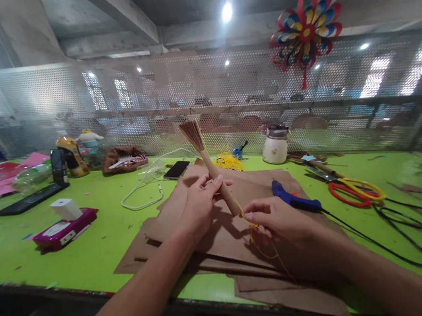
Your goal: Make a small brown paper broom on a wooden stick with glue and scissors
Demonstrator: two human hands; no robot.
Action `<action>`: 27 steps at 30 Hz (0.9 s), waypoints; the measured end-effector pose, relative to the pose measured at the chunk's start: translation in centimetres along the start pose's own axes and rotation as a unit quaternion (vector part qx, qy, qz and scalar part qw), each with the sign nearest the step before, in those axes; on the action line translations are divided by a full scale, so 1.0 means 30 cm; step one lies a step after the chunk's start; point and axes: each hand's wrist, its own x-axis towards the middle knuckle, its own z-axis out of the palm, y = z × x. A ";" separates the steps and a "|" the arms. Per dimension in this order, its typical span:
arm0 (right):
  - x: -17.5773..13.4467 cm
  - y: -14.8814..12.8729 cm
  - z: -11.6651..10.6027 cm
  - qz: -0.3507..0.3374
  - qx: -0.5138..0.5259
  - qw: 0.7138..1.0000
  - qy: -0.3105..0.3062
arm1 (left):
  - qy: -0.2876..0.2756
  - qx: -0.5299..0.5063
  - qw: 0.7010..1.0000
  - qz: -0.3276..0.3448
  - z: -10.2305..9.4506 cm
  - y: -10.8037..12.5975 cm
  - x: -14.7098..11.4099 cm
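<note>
The left hand (201,203) has its fingers wrapped around the middle of a brown paper roll (229,199), held tilted above the bench (108,253) near the middle of its front edge. The roll's fringed end (192,136) fans out upward, toward the back edge. At the lower end, the fingers of the right hand (273,217) pinch a yellow thread (252,224); its loose length loops down below them. Whether these fingers also press on the roll, I cannot tell.

Beneath both hands, a stack of brown sheets (176,220) spreads across the bench, its lowest sheets reaching over the front edge. A blue glue gun (295,199) lies on the stack's right side, with scissors (358,204) farther toward the bench's right edge. Nearer the back edge are a heap of yellow strands (228,162), a black phone (177,170) and a white jar (275,148).
</note>
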 end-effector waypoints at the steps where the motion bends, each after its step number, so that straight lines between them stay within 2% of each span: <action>1: 0.002 0.001 0.002 -0.007 -0.035 0.999 0.009 | -0.002 -0.009 1.000 -0.004 -0.001 -0.003 0.003; 4: 0.010 0.015 0.011 -0.026 -0.097 0.993 0.055 | 0.002 -0.046 0.999 -0.022 -0.007 -0.010 0.012; 9: 0.024 0.038 0.028 -0.037 -0.096 0.991 0.084 | 0.011 -0.115 0.991 -0.074 -0.016 -0.020 0.019; 14: 0.009 0.023 0.054 -0.019 -0.001 0.999 0.047 | 0.019 -0.127 0.988 -0.084 -0.020 -0.046 0.024; 20: -0.012 0.026 0.062 -0.022 0.102 0.994 0.017 | 0.026 -0.113 0.991 -0.066 -0.019 -0.054 0.027; 24: -0.014 0.042 0.059 -0.037 0.107 0.994 0.001 | 0.037 -0.106 0.992 -0.052 -0.022 -0.039 0.028; 27: -0.020 0.041 0.062 -0.035 0.056 0.998 -0.006 | 0.042 -0.111 0.991 -0.056 -0.028 -0.032 0.029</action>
